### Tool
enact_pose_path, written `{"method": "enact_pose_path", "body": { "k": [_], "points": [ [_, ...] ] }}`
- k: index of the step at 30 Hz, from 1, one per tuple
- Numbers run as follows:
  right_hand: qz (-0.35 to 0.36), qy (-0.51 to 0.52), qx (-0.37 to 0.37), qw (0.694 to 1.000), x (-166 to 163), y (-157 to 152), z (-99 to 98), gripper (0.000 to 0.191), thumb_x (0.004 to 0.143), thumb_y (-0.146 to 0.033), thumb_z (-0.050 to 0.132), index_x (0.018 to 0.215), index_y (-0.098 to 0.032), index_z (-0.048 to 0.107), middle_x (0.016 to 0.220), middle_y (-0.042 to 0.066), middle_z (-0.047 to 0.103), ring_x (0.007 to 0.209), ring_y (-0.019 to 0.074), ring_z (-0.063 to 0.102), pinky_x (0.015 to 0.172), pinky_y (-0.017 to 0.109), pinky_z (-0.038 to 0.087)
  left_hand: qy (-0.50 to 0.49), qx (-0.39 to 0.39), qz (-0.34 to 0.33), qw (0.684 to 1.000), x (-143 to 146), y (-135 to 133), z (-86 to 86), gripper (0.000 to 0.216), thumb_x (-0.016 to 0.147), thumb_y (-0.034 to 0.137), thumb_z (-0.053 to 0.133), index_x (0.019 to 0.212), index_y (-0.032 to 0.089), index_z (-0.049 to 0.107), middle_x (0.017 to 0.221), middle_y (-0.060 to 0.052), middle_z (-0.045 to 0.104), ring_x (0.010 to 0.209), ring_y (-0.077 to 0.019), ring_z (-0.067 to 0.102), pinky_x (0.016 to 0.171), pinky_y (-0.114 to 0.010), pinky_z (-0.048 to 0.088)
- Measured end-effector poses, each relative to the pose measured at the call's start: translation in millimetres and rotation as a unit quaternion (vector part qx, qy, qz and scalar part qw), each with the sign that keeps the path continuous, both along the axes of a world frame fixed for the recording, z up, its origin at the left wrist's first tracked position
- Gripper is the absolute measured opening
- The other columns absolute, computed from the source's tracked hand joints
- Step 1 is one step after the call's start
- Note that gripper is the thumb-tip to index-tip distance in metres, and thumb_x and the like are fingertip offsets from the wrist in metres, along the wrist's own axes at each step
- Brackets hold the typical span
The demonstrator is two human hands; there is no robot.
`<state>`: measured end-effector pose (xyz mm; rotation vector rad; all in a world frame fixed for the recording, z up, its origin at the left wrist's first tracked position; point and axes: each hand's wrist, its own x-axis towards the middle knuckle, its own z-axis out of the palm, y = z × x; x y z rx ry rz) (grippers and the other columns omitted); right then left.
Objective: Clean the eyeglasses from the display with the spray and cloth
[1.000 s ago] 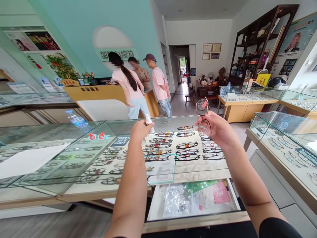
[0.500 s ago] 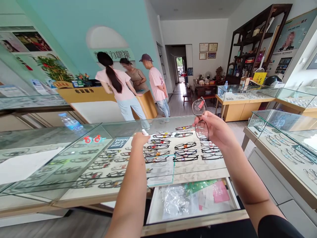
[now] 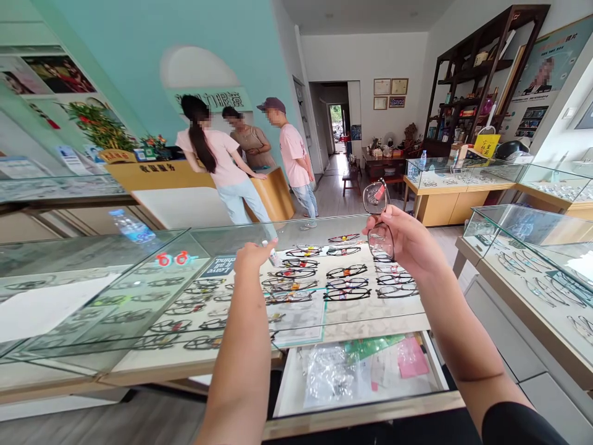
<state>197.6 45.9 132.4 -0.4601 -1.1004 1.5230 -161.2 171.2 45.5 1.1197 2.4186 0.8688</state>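
Observation:
My right hand (image 3: 403,238) is closed on a pair of eyeglasses (image 3: 393,242), pinching them near the bridge so that they stand on end above the glass display case. A reddish tag or sticker shows on the upper lens. My left hand (image 3: 251,256) reaches out over the case, closed around a small white bottle (image 3: 273,255) that shows past the thumb; most of its fingers are hidden behind the hand. Rows of eyeglasses (image 3: 346,284) lie under the glass beneath both hands.
An open drawer (image 3: 296,405) below the case holds plastic bags and a pink packet (image 3: 412,356). A water bottle (image 3: 131,226) and a white sheet (image 3: 50,307) lie to the left. Three people stand around the wooden counter (image 3: 185,176). Another glass case (image 3: 532,259) stands at right.
My left hand has shifted slightly left and turned, so more of the white bottle shows. The eyeglasses in my right hand have moved a little to the right.

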Motion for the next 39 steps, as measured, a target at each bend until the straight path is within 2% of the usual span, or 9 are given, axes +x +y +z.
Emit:
{"method": "enact_pose_path", "body": {
  "k": [5,9,12,15,19,23,26,30,39],
  "points": [
    [-0.003,-0.004,0.003,1.000,1,-1,0.9,0.034,0.079,-0.036,0.091,0.080,-0.024,0.060,0.089,0.001,0.076,0.084,0.0159,0.071,0.072,0.026,0.056,-0.024,0.160,0.048,0.986,12,-26,32.1,0.061,0.097,0.037,0.063,0.148,0.007,0.048,0.166,-0.036,0.040,0.155,-0.0502,0.047,0.127,-0.065,0.037],
    [-0.002,-0.002,0.004,1.000,0,-3,2.2,0.034,0.079,-0.036,0.091,0.079,-0.024,0.060,0.088,0.000,0.076,0.082,0.0158,0.071,0.071,0.026,0.057,-0.051,0.298,0.006,0.953,27,-44,59.0,0.047,0.091,0.010,0.055,0.137,0.015,0.046,0.155,-0.023,0.049,0.155,-0.0350,0.046,0.131,-0.051,0.034],
    [-0.007,-0.006,0.003,1.000,0,-4,2.7,0.033,0.080,-0.035,0.090,0.079,-0.024,0.059,0.088,0.001,0.075,0.082,0.0160,0.071,0.072,0.027,0.057,-0.099,0.356,-0.060,0.927,44,-53,74.4,0.051,0.085,0.003,0.053,0.132,0.021,0.044,0.129,-0.010,0.062,0.122,-0.0250,0.069,0.109,-0.041,0.054],
    [-0.007,-0.014,0.005,1.000,0,-6,2.9,0.032,0.081,-0.035,0.089,0.080,-0.024,0.059,0.090,0.001,0.075,0.084,0.0161,0.071,0.074,0.028,0.056,-0.162,0.392,-0.136,0.896,67,-64,82.6,0.056,0.076,0.000,0.053,0.125,0.025,0.044,0.109,-0.002,0.065,0.103,-0.0203,0.075,0.081,-0.031,0.058],
    [-0.002,-0.014,0.008,1.000,-1,-9,3.3,0.033,0.080,-0.036,0.090,0.081,-0.025,0.059,0.089,0.001,0.075,0.087,0.0173,0.071,0.075,0.029,0.057,-0.320,0.395,-0.308,0.805,100,-87,83.8,0.042,0.084,0.013,0.064,0.121,0.026,0.047,0.104,-0.004,0.075,0.099,-0.0224,0.078,0.080,-0.033,0.060],
    [0.011,-0.012,0.010,1.000,-5,-15,4.9,0.032,0.081,-0.036,0.090,0.080,-0.025,0.060,0.088,0.001,0.074,0.085,0.0171,0.071,0.074,0.029,0.055,-0.368,0.328,-0.400,0.773,132,-108,82.5,0.038,0.091,0.037,0.077,0.118,0.025,0.054,0.112,-0.009,0.081,0.103,-0.0243,0.077,0.079,-0.034,0.061],
    [0.014,-0.011,0.019,1.000,-7,-21,6.8,0.031,0.082,-0.036,0.089,0.079,-0.025,0.061,0.087,0.000,0.073,0.083,0.0171,0.071,0.077,0.030,0.056,-0.373,0.300,-0.427,0.767,151,-114,81.3,0.047,0.088,0.057,0.083,0.112,0.022,0.062,0.110,-0.010,0.082,0.087,-0.0202,0.074,0.070,-0.030,0.058],
    [0.000,-0.023,0.033,0.999,-8,-27,8.8,0.031,0.083,-0.038,0.088,0.078,-0.026,0.060,0.087,0.001,0.073,0.089,0.0206,0.072,0.082,0.035,0.058,-0.364,0.287,-0.432,0.773,164,-114,76.8,0.059,0.083,0.074,0.083,0.107,0.021,0.072,0.083,-0.002,0.074,0.062,-0.0136,0.059,0.057,-0.026,0.050],
    [-0.049,-0.014,0.052,0.997,-10,-31,8.6,0.030,0.086,-0.037,0.087,0.079,-0.026,0.060,0.086,0.000,0.074,0.089,0.0189,0.069,0.085,0.034,0.053,-0.310,0.299,-0.408,0.805,164,-114,72.7,0.070,0.081,0.083,0.078,0.105,0.017,0.083,0.086,-0.005,0.078,0.076,-0.0179,0.064,0.068,-0.027,0.049]
  ]
}}
